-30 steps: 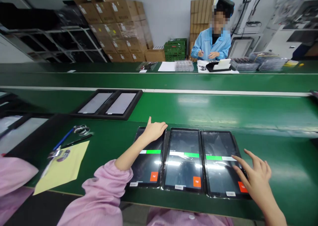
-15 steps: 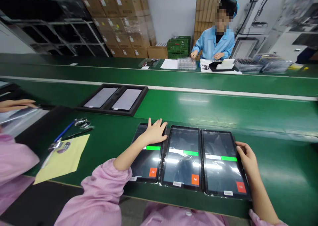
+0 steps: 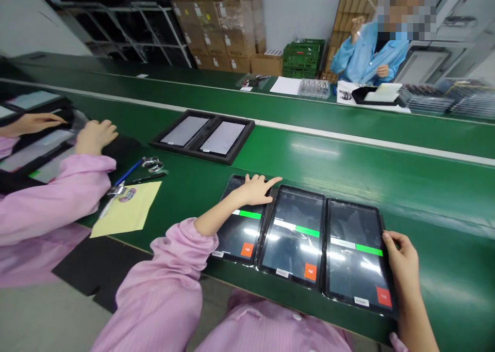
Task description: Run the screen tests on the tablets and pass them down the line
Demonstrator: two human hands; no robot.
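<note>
Three dark tablets in clear film lie side by side before me: a left tablet (image 3: pixel 237 238), a middle tablet (image 3: pixel 290 249) and a right tablet (image 3: pixel 358 269). Each lit screen shows a green bar and an orange-red box reading "Fail". My left hand (image 3: pixel 255 190) lies over the top part of the left tablet, fingers spread, the index finger reaching toward the middle one. At the right tablet's outer edge, my right hand (image 3: pixel 404 256) is curled with its thumb against the side; its other fingertips are partly hidden.
A black tray (image 3: pixel 243 135) with two pale-screened tablets stands behind. Left of me are a yellow paper (image 3: pixel 141 210), pens and a co-worker's hands (image 3: pixel 95 135) over more tablets. Across the bench, a person in blue (image 3: pixel 367 52) sits near clear trays (image 3: pixel 315 88).
My view has turned and tilted. My left index finger now stretches out to the right. A co-worker's second hand has come into view at left, and the person opposite has raised one hand.
</note>
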